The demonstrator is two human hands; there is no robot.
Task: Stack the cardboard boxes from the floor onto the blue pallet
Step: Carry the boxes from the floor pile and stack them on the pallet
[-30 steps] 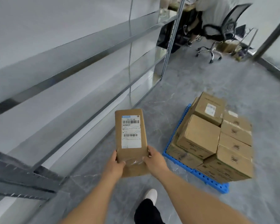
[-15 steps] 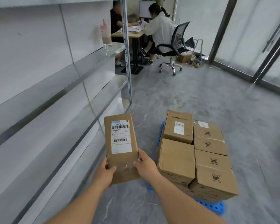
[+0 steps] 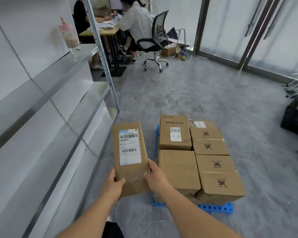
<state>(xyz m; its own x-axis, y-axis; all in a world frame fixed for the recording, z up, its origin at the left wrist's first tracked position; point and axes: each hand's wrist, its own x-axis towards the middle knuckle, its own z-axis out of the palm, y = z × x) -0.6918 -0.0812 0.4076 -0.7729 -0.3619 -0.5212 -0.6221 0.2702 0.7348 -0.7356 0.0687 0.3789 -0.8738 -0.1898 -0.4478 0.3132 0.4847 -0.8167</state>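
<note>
I carry a long flat cardboard box (image 3: pixel 129 152) with a white shipping label in front of me, above the floor and just left of the pallet. My left hand (image 3: pixel 114 183) grips its near left edge and my right hand (image 3: pixel 156 176) grips its near right edge. The blue pallet (image 3: pixel 215 207) lies on the grey floor to the right, mostly hidden under several stacked cardboard boxes (image 3: pixel 179 170). One of them, at the back left, is marked SUPOR (image 3: pixel 175 133).
A metal shelf rack (image 3: pixel 100 48) runs along the left wall, with a pink-lidded cup (image 3: pixel 68 36) on it. Two people sit at a desk (image 3: pixel 100 30) behind it, one on an office chair (image 3: pixel 155 43). A dark bag (image 3: pixel 294 115) lies at the right.
The view has swung up and toward the pallet, which now lies straight ahead and closer. The held box has come nearer the stack; both hands keep their grip.
</note>
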